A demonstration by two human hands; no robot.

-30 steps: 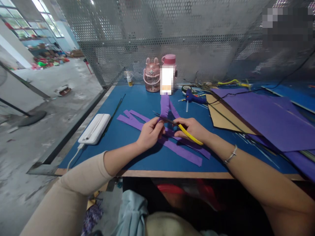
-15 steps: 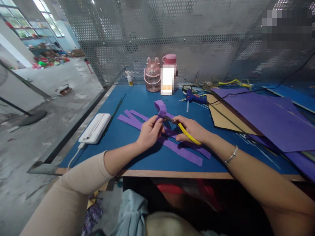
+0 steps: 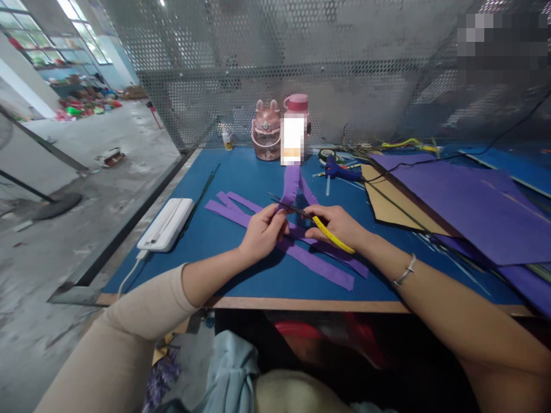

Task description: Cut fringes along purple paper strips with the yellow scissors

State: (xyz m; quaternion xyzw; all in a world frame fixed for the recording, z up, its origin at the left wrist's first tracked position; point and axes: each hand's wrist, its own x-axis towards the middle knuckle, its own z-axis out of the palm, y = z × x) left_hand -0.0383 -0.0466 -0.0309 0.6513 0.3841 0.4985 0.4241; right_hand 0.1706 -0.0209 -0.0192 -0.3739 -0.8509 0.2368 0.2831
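Between the thumb and fingers of my left hand [image 3: 264, 230] is one end of a purple strip [image 3: 291, 184] with small cuts along its edge. The strip rises away from the hand and bends over near the bottles. My right hand [image 3: 336, 225] is closed around yellow-handled scissors [image 3: 329, 234], whose dark blades lie across the strip just above my left fingertips. Under both hands, more purple strips [image 3: 318, 267] lie crossed on the blue tabletop [image 3: 241, 275]. My palms hide parts of them.
A white power bank [image 3: 167, 225] with a cable lies at the left. Behind stand a pink bottle [image 3: 267, 135] and a small white bottle [image 3: 227, 139]. A blue glue gun [image 3: 342, 170], a tape roll [image 3: 327, 156] and purple sheets [image 3: 465, 201] occupy the right.
The held strip has gone from a short curl to a longer, taller stretch reaching toward the bottles. The scissors have shifted slightly, with more blade showing past the strip's left edge.
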